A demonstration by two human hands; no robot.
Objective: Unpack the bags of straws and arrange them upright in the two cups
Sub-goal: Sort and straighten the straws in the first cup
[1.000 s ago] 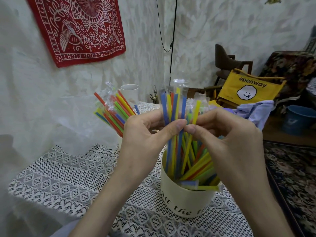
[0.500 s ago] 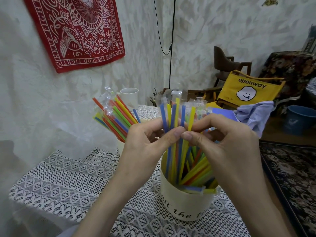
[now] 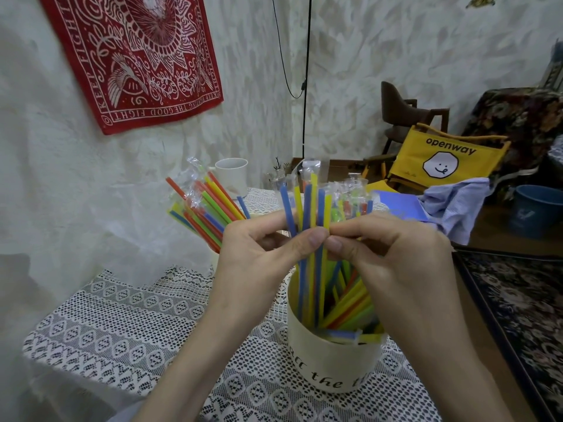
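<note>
A cream cup with black lettering [image 3: 329, 365] stands on the lace cloth in front of me. Several colored straws fill it, some leaning right. My left hand [image 3: 262, 263] and my right hand [image 3: 393, 257] meet above the cup, thumbs and fingers pinching an upright bunch of blue and yellow straws [image 3: 310, 208] whose lower ends reach into the cup. Behind my left hand a second bunch of straws [image 3: 204, 208], some in clear wrappers, fans out to the upper left; the cup that holds it is almost wholly hidden by my hand.
A white cup [image 3: 233, 175] stands at the table's back by the wall. The lace tablecloth [image 3: 128, 330] covers the table. To the right are a blue book [image 3: 399, 202], a crumpled cloth [image 3: 457, 205], a yellow chair [image 3: 438, 156], a blue bucket [image 3: 536, 211].
Both hands have dropped a little with the bunch, and the straws stand lower in the cup. The camera view has tilted slightly.
</note>
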